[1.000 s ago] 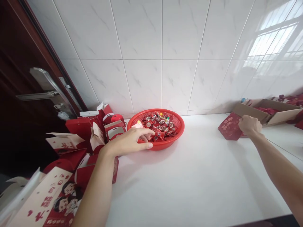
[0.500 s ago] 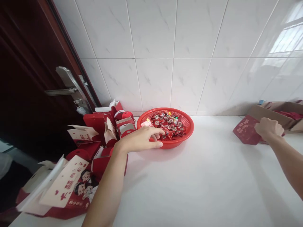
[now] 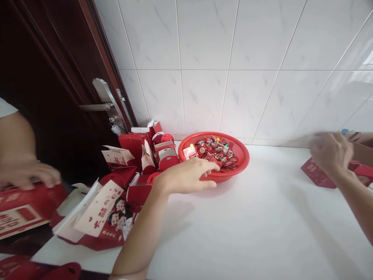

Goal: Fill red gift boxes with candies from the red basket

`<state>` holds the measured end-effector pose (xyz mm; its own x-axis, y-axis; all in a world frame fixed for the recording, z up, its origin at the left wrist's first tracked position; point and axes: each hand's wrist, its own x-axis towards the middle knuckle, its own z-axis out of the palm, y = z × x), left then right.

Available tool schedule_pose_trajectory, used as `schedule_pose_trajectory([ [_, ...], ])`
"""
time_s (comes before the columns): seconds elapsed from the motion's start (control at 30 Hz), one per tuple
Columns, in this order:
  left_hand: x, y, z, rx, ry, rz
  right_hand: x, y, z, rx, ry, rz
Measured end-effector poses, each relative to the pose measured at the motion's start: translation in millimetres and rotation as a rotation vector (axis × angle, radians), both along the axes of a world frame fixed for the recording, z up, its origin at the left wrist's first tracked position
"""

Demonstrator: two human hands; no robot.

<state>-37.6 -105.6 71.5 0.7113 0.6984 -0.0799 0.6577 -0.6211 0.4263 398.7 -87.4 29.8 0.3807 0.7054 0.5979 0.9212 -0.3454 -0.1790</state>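
Note:
My left hand (image 3: 189,177) reaches over the front rim of a red plastic basket (image 3: 244,157). Its thumb and fingers are apart, with the fingertips over the wrapped candies (image 3: 215,149), mostly red, inside; the hand appears to hold nothing. Far to the right, my right hand (image 3: 332,153) is blurred, its fingers bent. Just below and behind it lies a dark red, flat-sided card or folded box (image 3: 317,175) with pale lettering. Whether the right hand grips anything cannot be made out.
Many red and white gift boxes (image 3: 116,217), several with open flaps, crowd the table's left side. Another person's hand (image 3: 32,175) rests on a red package (image 3: 32,210) at the left edge. A cardboard box (image 3: 364,153) stands far right, before the tiled wall.
The view has swung left, bringing another person's hand and red package into sight. My right hand has moved up and back over the dark red piece. My left hand stays at the basket.

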Motion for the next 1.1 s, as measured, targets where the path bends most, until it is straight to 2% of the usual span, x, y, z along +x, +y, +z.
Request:
schedule_pose_trajectory([
  [0.1, 3, -15, 4.2, 0.045, -0.012, -0.096, -72, 7, 2.8, 0.336, 0.065, 0.430],
  [0.17, 1, -26, 8.0, 0.094, -0.070, -0.193, -129, 6, -1.9, 0.406, 0.099, 0.797],
  [0.23, -6, -38, 13.1, 0.181, -0.199, -0.266, -189, 1, -11.0, 0.275, 0.129, 1.133],
  [0.3, -16, -47, 19.2, 0.340, -0.411, -0.267, -245, -5, -22.6, 0.079, 0.122, 1.383],
  [0.4, -36, -56, 26.9, 0.616, -0.758, -0.148, -313, -9, -40.0, -0.134, 0.172, 1.521],
  [0.53, -54, -56, 28.5, 0.779, -1.092, -0.007, -364, -1, -56.5, -0.194, 0.238, 1.483],
  [0.63, -56, -56, 26.1, 0.769, -1.140, 0.174, -377, 4, -63.0, -0.200, 0.169, 1.491],
  [0.73, -52, -54, 24.6, 0.766, -1.074, 0.284, -370, 2, -66.2, -0.123, 0.116, 1.534],
  [0.93, -45, -37, 24.7, 0.778, -0.764, 0.129, -316, -29, -69.1, 0.160, 0.021, 1.432],
  [1.03, -38, -24, 21.6, 0.643, -0.574, 0.072, -285, -53, -72.1, 0.222, -0.078, 1.400],
  [1.1, -29, -16, 16.6, 0.520, -0.432, 0.041, -268, -66, -74.2, 0.205, -0.120, 1.373],
])
